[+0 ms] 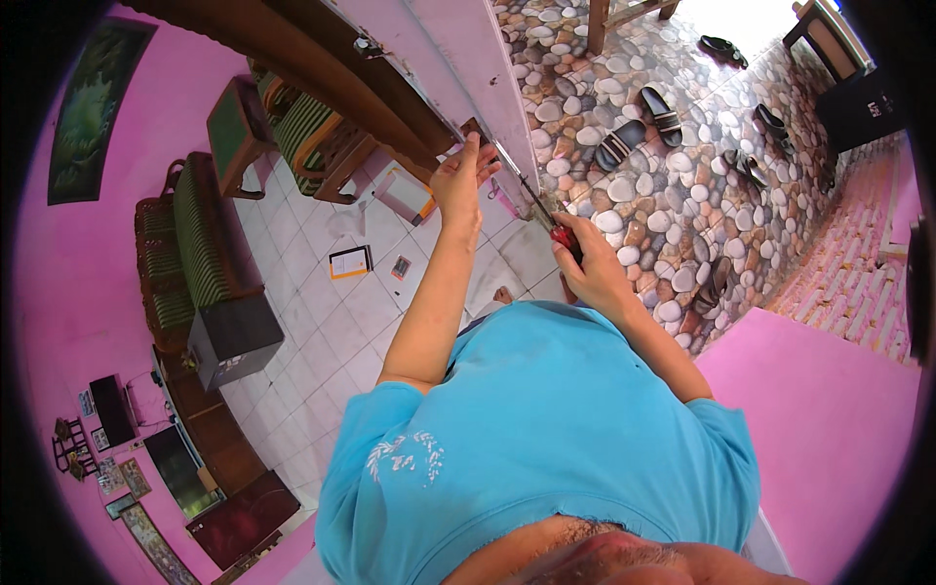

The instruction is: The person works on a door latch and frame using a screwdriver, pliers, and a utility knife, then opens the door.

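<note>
My right hand is wrapped round the red and black handle of a screwdriver. Its long thin shaft slants up and left along the pale door frame. Close to the far end of the shaft, my left hand is raised against the frame's edge, its fingers stretched out and apart. The fingertips reach a small brown and metal fitting, which they partly cover. Whether the screwdriver's tip sits in a screw is too small to tell. A metal latch sits higher on the frame.
A brown wooden door stands left of the frame. On the white tiles lie an orange-edged box, a small packet and a larger flat box. Striped slides and other footwear lie on the pebble-patterned floor at right.
</note>
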`<state>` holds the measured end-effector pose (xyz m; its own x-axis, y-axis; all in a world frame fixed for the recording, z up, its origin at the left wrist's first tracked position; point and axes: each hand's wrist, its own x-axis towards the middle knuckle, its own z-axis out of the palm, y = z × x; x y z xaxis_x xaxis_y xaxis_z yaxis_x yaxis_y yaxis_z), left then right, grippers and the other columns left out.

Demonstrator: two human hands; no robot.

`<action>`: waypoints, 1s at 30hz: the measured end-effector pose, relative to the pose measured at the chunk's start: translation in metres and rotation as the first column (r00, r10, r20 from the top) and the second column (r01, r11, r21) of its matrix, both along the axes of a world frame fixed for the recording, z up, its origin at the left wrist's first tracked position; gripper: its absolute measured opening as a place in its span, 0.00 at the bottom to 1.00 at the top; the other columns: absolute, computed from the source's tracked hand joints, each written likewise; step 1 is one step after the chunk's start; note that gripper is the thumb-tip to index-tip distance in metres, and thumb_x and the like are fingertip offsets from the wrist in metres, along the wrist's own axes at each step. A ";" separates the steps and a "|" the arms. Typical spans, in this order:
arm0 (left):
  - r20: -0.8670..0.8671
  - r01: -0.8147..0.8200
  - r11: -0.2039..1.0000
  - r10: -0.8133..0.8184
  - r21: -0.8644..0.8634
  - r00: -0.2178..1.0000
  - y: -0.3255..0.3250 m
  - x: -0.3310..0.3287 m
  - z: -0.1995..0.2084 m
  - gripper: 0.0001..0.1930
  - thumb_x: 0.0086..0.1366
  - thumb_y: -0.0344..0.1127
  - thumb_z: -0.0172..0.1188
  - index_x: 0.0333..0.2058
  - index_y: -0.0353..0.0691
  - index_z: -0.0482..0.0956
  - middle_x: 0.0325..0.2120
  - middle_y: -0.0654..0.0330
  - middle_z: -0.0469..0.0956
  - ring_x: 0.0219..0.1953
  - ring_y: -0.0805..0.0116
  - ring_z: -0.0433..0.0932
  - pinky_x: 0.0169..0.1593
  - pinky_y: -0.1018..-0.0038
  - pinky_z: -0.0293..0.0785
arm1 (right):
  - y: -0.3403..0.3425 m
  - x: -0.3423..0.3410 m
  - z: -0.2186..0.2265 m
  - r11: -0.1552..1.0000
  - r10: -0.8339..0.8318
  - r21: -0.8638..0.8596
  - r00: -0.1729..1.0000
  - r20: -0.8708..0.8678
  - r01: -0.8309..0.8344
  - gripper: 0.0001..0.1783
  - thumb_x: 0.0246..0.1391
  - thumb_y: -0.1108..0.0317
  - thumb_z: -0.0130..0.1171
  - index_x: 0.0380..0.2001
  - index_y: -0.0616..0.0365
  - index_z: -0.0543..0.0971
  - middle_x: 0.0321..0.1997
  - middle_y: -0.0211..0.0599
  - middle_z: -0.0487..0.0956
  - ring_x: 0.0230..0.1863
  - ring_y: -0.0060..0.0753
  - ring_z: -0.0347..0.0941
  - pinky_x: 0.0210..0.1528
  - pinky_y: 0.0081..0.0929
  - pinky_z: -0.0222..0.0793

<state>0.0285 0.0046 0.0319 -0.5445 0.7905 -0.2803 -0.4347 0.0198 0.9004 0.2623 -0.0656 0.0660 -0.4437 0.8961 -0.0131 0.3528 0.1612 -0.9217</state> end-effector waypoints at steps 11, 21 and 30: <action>0.027 -0.102 0.994 0.103 -0.035 0.994 0.007 0.004 0.001 0.14 0.62 0.35 0.71 0.32 0.34 0.74 0.31 0.49 0.83 0.34 0.61 0.85 0.38 0.67 0.86 | 0.015 -0.001 -0.009 0.996 0.034 0.085 0.999 -0.029 -0.032 0.24 0.61 0.66 0.56 0.59 0.58 0.70 0.50 0.48 0.75 0.49 0.52 0.76 0.52 0.40 0.72; 0.036 -0.068 0.998 0.068 -0.020 0.997 0.008 0.003 0.003 0.12 0.64 0.35 0.69 0.33 0.34 0.75 0.33 0.50 0.83 0.37 0.59 0.86 0.37 0.71 0.85 | 0.021 -0.004 -0.014 0.996 0.059 0.071 0.998 -0.025 -0.057 0.22 0.60 0.65 0.56 0.58 0.56 0.72 0.49 0.48 0.76 0.48 0.54 0.76 0.51 0.43 0.73; 0.055 -0.069 0.997 0.070 -0.020 0.996 0.008 0.001 -0.001 0.10 0.65 0.31 0.67 0.38 0.32 0.76 0.35 0.45 0.84 0.39 0.54 0.86 0.41 0.67 0.87 | 0.021 -0.006 -0.010 0.998 0.052 0.044 0.998 -0.022 -0.051 0.22 0.59 0.65 0.56 0.57 0.55 0.72 0.47 0.47 0.76 0.46 0.54 0.77 0.49 0.44 0.74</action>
